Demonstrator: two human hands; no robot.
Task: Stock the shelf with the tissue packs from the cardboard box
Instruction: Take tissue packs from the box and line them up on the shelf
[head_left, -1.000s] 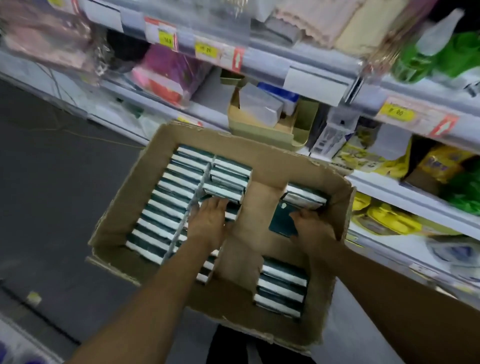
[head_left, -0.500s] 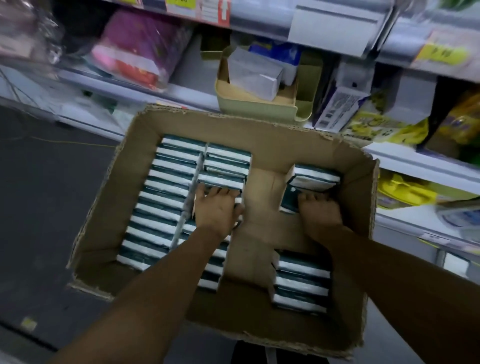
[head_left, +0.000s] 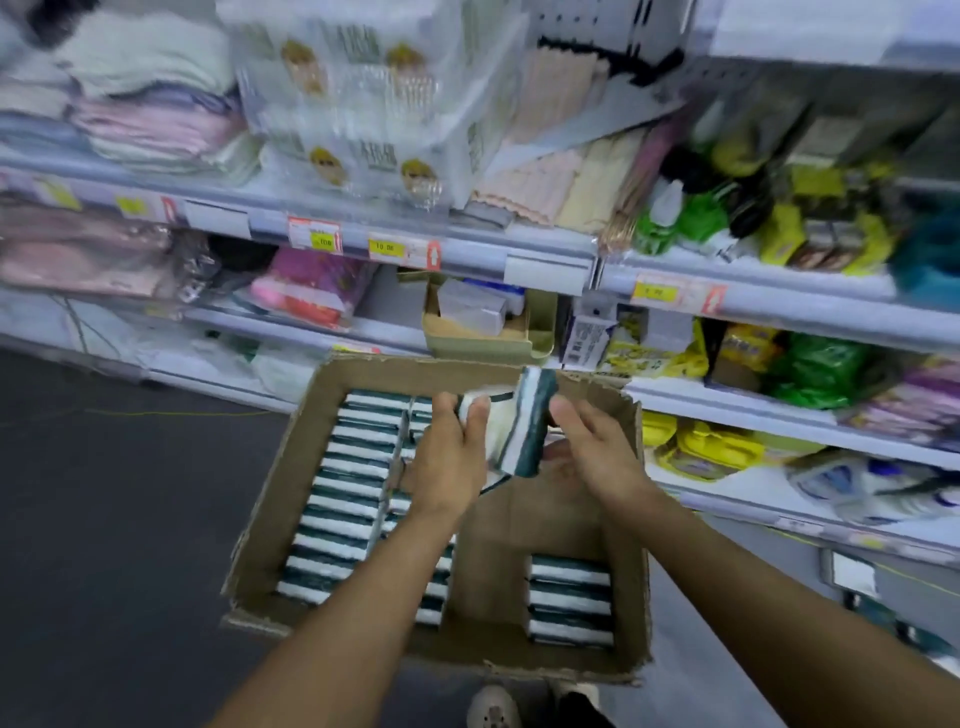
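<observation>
Left hand (head_left: 457, 457) and right hand (head_left: 597, 457) grip stack of tissue packs (head_left: 514, 431) between them, above far edge of cardboard box (head_left: 519, 525); packs blurred.

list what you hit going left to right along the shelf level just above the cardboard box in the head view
pink pack → tan tray of small grey boxes → white barcoded box → yellow packets → green packets
</observation>
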